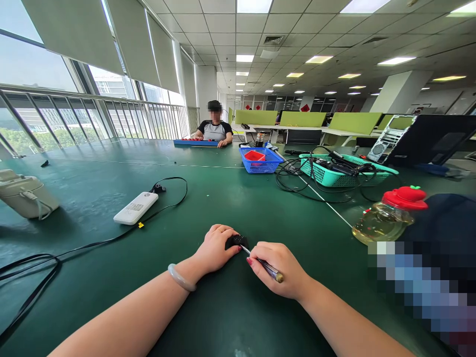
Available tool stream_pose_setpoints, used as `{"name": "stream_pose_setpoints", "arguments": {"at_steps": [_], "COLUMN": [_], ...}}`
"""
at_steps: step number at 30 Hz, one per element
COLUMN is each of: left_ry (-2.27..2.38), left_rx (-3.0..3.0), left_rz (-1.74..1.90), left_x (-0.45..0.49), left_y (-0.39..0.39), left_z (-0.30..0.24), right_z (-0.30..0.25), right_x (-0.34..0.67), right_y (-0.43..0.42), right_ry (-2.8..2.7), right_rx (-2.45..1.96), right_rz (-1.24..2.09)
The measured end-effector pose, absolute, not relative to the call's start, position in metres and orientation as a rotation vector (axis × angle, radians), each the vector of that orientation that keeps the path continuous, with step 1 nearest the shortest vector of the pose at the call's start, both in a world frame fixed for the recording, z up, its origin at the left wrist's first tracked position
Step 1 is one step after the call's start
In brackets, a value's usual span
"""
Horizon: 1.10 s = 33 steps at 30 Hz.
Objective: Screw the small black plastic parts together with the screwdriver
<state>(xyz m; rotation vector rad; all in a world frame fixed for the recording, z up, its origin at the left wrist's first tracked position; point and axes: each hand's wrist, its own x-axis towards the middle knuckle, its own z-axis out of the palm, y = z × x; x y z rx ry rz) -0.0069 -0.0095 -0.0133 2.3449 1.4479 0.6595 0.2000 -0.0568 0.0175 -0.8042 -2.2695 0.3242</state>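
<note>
My left hand (pixel 219 246) is closed around a small black block-like object (pixel 238 241), holding it down on the green tabletop (pixel 208 317). Small light specks show on the object's top; its exact kind is not clear. Between the fingers of my right hand (pixel 278 267) is a screwdriver (pixel 270 270) with a see-through, yellowish-ended handle. Its thin metal shaft slants up to the left, and the tip meets the near edge of the black object, by my left thumb. A pale bangle rings my left wrist.
To the left lie a white power strip (pixel 136 208) with a black cable and a beige case (pixel 24 193). Farther off are a blue basket (pixel 261 163), a cable-filled green basket (pixel 327 177) and a red-lidded bottle (pixel 386 218). Across the table sits a person (pixel 214 130).
</note>
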Motion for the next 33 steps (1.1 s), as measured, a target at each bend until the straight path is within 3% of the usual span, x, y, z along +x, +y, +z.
{"name": "stream_pose_setpoints", "arguments": {"at_steps": [20,33], "left_ry": [1.462,1.472], "left_rx": [2.329,2.334], "left_rz": [0.645,0.622], "left_x": [-0.0063,-0.0066], "left_y": [-0.0108,-0.0107], "left_z": [-0.0120,-0.0121], "right_z": [0.0123,0.0121], "right_x": [0.1968,0.1983], "right_y": [-0.0578,-0.0568], "right_ry": [-2.448,-2.477], "right_rx": [-0.712,-0.730], "right_rz": [-0.040,-0.085]}}
